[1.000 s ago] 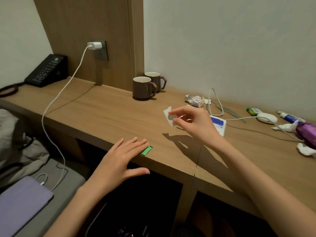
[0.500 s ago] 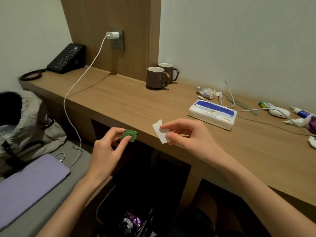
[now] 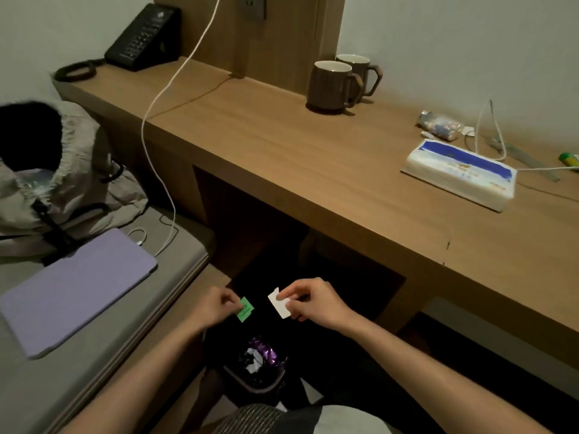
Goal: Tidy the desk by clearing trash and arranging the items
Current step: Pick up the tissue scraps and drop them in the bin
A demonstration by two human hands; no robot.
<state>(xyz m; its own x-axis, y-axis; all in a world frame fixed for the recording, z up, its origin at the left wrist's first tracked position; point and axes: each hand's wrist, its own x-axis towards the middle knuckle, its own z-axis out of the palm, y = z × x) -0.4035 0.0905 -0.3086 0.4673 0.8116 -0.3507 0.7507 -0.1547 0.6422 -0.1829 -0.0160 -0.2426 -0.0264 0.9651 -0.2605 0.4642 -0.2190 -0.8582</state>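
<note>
Head view: left hand (image 3: 216, 308) pinches a small green scrap (image 3: 245, 313) between thumb and fingertips, other fingers curled in. Right hand (image 3: 313, 303) pinches a white paper scrap (image 3: 279, 303) by its edge the same way. Scraps are near each other but apart, both off the desk (image 3: 313, 170), held in the dark gap below its front edge. Waste bin (image 3: 241, 383) sits at 6 o'clock from the hands, already holding purple and white wrappers. Judgement: both pieces are held by light fingertip pinches above the bin so that letting go drops them in; the bin is lower in the picture, so the hands may need to come a little toward 6 o'clock first. On the desk: two mugs (image 3: 332, 86) at 12 o'clock, tissue pack (image 3: 460, 173) at 2 o'clock with small clutter beyond it, telephone (image 3: 144, 36) at 11 o'clock. Against the earlier frames: a second ago the left hand lay flat over the green scrap at the desk edge; half a second ago it had it pinched at desk height. Both hands are now lower, the camera is tilted down, and more of the bin shows.
</note>
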